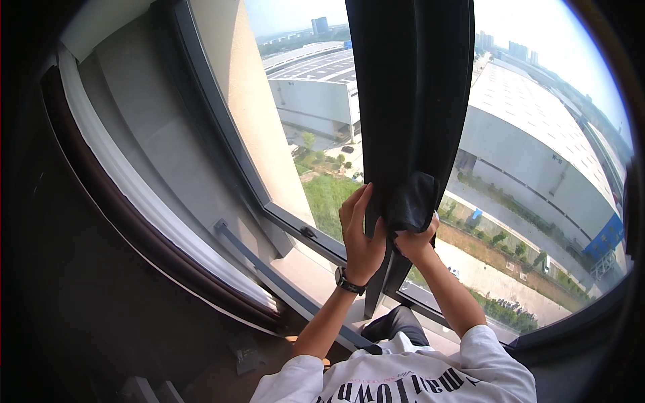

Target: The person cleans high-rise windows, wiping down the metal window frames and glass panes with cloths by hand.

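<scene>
In front of me stands a wide, dark window post (pixel 413 87) running from top to bottom of the view. My right hand (pixel 418 244) is closed around a black cloth (pixel 412 205), which bunches up above the fingers against the lower part of the post. The cloth hides part of that hand's fingers. My left hand (pixel 361 235), wearing a dark wristwatch (pixel 349 281), lies on the post's left edge. Its fingers are stretched upward with nothing in them, and the thumb reaches toward the cloth.
Window panes flank the post, with large white buildings (pixel 531 127) far below outside. A black handle (pixel 308 232) sits on the left sash's lower frame. A grey rail (pixel 269 272) crosses low in front of the window. Left of it runs a curved brown-and-white edge (pixel 141 181).
</scene>
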Demonstrator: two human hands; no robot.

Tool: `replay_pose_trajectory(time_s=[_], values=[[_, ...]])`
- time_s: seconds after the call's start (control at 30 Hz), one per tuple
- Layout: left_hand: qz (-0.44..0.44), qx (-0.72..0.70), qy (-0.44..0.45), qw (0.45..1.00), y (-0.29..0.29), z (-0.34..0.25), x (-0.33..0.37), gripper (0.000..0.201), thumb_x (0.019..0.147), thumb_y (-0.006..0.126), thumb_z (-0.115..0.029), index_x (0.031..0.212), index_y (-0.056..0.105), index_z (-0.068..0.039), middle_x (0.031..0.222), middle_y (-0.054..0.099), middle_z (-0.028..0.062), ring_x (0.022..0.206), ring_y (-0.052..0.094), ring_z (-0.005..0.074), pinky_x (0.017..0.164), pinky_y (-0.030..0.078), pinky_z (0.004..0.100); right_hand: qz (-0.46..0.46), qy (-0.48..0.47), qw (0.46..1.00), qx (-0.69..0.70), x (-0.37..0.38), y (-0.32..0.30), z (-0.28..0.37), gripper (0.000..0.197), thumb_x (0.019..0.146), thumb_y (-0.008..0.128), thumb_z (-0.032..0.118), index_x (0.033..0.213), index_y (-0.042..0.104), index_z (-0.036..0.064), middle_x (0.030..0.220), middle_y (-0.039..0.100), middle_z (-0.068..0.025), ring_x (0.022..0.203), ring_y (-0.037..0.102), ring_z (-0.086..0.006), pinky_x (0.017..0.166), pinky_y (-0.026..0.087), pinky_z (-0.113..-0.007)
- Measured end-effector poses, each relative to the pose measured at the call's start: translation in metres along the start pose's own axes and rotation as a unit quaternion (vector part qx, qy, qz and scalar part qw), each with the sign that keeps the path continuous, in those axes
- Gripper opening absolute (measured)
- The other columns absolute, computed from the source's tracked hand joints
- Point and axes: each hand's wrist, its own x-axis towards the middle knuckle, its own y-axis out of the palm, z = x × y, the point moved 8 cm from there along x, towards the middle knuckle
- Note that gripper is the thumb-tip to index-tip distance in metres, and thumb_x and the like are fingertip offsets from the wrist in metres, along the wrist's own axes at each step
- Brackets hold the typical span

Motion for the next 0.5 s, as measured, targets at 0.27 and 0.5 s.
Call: replay_pose_trajectory(time_s=[0.27,0.5], values=[[-0.095,-0.073,0.067,0.991,-0.012,-0.035,-0.041,0.030,0.083,0.055,-0.004,0.112,0.049,0.001,0.111,0.049,0.0166,0.101,0.049,0.0285,0.087,0.039,0.0356,0.134,-0.124,0.982,0.046,0.067,0.025,0.057,0.027,0.057,0.067,-0.003,0.083,0.068,0.0029,0.090,0.066,-0.0140,0.093,0.064,-0.0340,0.083,0.052,-0.039],[-0.115,-0.137,0.016,0.984,-0.010,-0.008,-0.044,0.073,0.068,0.050,-0.004,0.136,0.022,0.002,0.127,0.034,0.0154,0.117,0.039,0.0244,0.101,0.030,0.0378,0.175,-0.062,0.980,0.074,0.056,0.079,0.052,0.032,0.058,0.063,-0.005,0.091,0.061,-0.0059,0.108,0.059,-0.0242,0.114,0.051,-0.0415,0.102,0.037,-0.045]])
